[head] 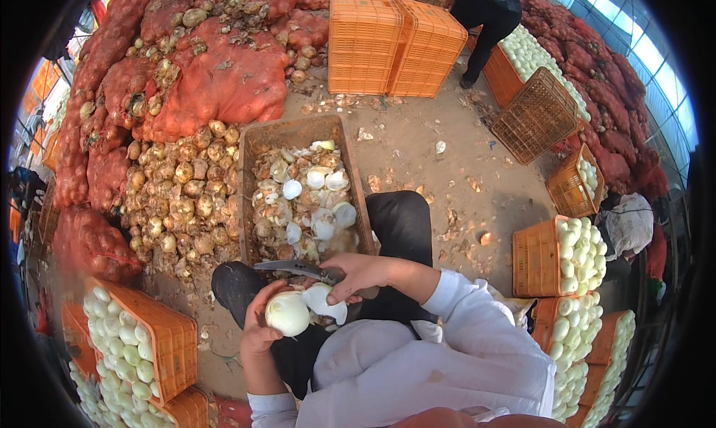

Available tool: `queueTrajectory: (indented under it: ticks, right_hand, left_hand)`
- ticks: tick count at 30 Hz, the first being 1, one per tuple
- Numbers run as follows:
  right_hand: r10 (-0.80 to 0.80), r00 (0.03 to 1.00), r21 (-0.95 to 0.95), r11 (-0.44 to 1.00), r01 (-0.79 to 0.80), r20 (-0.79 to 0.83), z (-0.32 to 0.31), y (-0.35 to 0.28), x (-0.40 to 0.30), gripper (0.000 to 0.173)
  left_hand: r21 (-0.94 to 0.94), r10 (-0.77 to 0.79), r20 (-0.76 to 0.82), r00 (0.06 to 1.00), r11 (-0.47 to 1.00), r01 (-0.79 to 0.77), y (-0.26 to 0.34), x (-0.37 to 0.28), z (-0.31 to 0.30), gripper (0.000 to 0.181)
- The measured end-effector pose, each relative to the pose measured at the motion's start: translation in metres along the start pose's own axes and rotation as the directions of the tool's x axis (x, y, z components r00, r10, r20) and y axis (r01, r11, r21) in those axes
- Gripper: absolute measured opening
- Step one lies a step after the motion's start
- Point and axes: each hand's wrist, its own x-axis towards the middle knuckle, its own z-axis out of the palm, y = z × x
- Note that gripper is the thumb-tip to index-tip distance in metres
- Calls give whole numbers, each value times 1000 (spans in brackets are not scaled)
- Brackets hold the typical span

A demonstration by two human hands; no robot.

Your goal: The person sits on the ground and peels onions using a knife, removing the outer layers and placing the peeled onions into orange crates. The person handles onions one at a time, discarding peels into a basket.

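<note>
My left hand [258, 322] grips a mostly peeled white onion [288, 314] above my lap. A curved piece of onion skin [324, 303] hangs off the onion's right side, pinched by my right hand [358, 276]. That same hand also holds a knife [291, 267], its blade pointing left above the onion. Just beyond my hands, between my knees, stands a brown plastic crate [244, 193] with peelings and skins [292, 190] inside. Left of it lies a heap of unpeeled onions [193, 190].
Red mesh sacks [224, 81] are piled behind the heap. Orange crates [366, 42] stand ahead; a person [489, 8] bends beside them. Crates of peeled onions stand at left [173, 338] and right [536, 257]. An empty brown crate [536, 115] leans at right. Skins litter the floor [414, 143].
</note>
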Motion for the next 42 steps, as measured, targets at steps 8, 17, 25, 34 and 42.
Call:
queueTrajectory:
  ticks: [8,17,25,34,42]
  right_hand:
    - [-50,984,140,987,75,-172,8,7,20,40]
    - [-223,954,418,861,290,-203,-4,-15,-13,55]
    - [-351,870,-582,808,94,-346,21,-18,4,74]
    - [-561,785,-719,656,229,-262,43,-2,13,50]
    - [-453,826,-638,755,155,-336,28,1,8,37]
  left_hand:
    - [163,350,-463,814,937,-310,-26,19,40,86]
    - [-399,30,-304,952,904,-155,-27,5,23,75]
    - [245,378,-397,836,922,-301,-19,9,35,93]
    - [491,413,-237,879,832,-258,-20,-1,22,84]
    - [445,215,-65,974,880,-165,-12,1,9,84]
